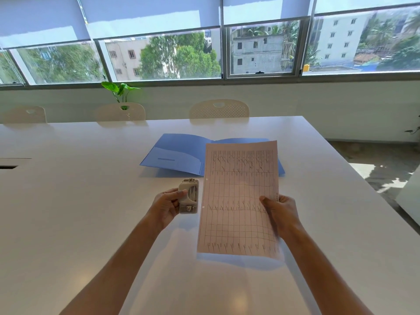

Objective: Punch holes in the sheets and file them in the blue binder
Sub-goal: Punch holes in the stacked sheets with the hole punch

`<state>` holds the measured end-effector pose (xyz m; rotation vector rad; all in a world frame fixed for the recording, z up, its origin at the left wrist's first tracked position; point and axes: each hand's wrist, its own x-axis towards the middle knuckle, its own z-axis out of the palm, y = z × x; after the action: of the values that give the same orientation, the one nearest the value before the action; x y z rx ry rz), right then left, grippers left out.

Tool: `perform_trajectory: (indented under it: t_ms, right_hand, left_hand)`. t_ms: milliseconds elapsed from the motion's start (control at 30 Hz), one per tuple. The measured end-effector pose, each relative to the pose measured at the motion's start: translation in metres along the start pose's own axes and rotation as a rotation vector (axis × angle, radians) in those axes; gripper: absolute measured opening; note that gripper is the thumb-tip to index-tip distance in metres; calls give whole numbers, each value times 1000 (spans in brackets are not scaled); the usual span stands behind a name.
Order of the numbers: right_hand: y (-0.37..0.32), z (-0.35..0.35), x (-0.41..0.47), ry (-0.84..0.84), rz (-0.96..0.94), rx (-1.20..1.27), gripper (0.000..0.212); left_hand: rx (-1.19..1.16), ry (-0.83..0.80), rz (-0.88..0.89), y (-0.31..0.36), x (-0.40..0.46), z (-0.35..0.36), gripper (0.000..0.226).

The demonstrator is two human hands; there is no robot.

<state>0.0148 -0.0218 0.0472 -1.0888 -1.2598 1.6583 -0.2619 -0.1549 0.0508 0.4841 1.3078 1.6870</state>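
My right hand (281,212) pinches the right edge of a pinkish sheet (236,201) printed with a table grid and holds it above the white table (79,201). Two punched holes show along the sheet's left edge. Just left of that edge, my left hand (167,205) grips a small grey hole punch (189,196), apart from the paper. The blue binder (179,155) lies open and flat on the table beyond the sheet, which hides part of its right half.
Three white chairs (219,109) stand along the table's far side under a row of windows. A green plant (120,92) rises behind the middle chair. A dark cable slot (8,167) sits at the table's left. The table's right edge drops to the floor.
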Motion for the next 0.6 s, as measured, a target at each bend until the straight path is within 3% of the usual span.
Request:
perform_trajectory:
  t_ms: [300, 600]
  right_hand:
    - [2, 2, 3, -6, 5, 11, 7]
    - [5, 9, 7, -27, 14, -6, 6]
  left_hand:
    - [60, 127, -7, 7, -1, -27, 36]
    - [122, 396, 57, 26, 3, -65, 28]
